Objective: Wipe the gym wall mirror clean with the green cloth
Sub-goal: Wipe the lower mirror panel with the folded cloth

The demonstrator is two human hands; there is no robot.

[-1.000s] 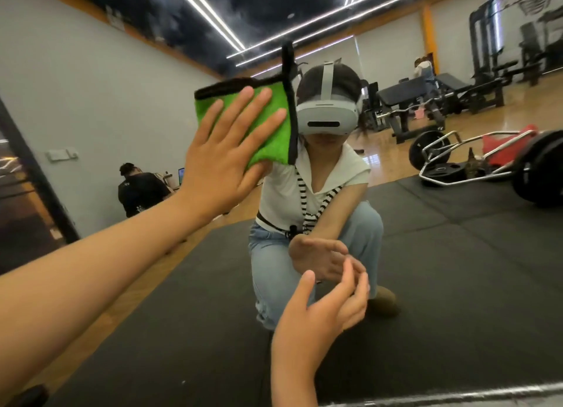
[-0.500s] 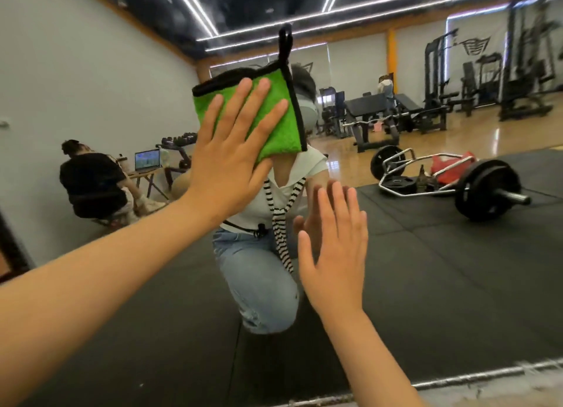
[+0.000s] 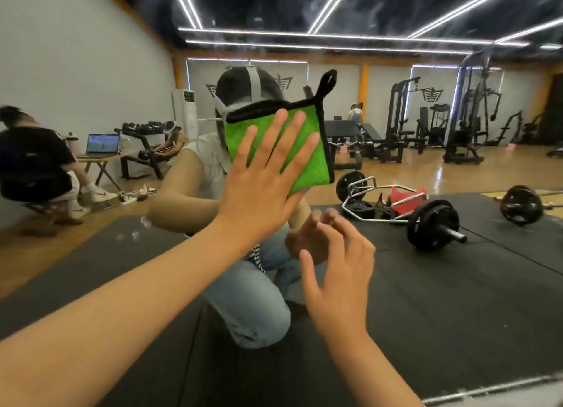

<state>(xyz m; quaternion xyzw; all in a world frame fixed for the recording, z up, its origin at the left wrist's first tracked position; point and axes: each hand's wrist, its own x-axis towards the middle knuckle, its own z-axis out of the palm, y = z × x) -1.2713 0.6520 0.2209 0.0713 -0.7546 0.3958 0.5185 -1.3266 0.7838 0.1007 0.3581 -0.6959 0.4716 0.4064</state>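
Against the upper middle of the mirror (image 3: 457,300), the green cloth (image 3: 307,159) lies spread flat under the left hand (image 3: 262,187), whose fingers are straight and splayed, pressing rather than gripping. It is a square of bright green, nubby pile edged all round in black trim, with 1 black hanging loop (image 3: 327,80) sticking up from its top right corner. About half of it shows past the fingers, and it covers the reflected head. Lower and to the right, the right hand (image 3: 338,272) is raised close to the glass, fingers spread and loosely bent, holding nothing; whether its fingertips touch the glass cannot be told. A barbell (image 3: 432,223) on black mats shows in the reflection.
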